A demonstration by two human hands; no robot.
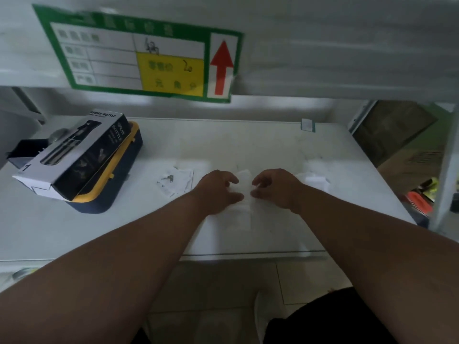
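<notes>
1. Head view: a box [74,155] lies tilted on a blue-and-yellow case [109,194] at the far left. A leaflet [175,182] sits just left of the hands, and a white wad [315,176] lies to their right.
2. The box's window shows a dark bottle inside.
3. The left hand [218,187] and right hand [275,188], fingers curled, pinch a thin white sheet [244,194] lying mid-surface [248,142]. It is back from the front edge, with bare room beyond.

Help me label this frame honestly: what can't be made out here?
Head view only.
white sheet: pale on the white shelf, blurred; left hand and right hand cover its middle, so the grip is unclear.
green tag: print blurred.
small parts on the leaflet: too small.
blue-yellow case: mostly under the spray bottle box.
</notes>
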